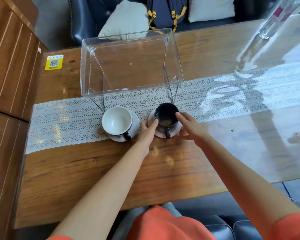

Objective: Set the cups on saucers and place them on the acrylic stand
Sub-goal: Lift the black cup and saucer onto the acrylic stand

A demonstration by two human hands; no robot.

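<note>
A black cup (165,115) sits on a white saucer (176,131) on the lace runner, its handle pointing toward me. My left hand (147,129) touches the cup's left side and the saucer's left rim. My right hand (189,124) touches the cup's right side with fingers spread; whether the hands grip it is unclear. To the left, a white-lined cup (116,121) with a black handle rests on another white saucer (135,123). Behind both cups stands the clear acrylic stand (131,64), with nothing on its top.
A white lace runner (64,122) crosses the wooden table (87,170). A yellow QR sticker (54,62) lies at the far left. A clear glass vase (268,26) stands at the far right. A sofa with pillows and a backpack (166,11) lies beyond the table.
</note>
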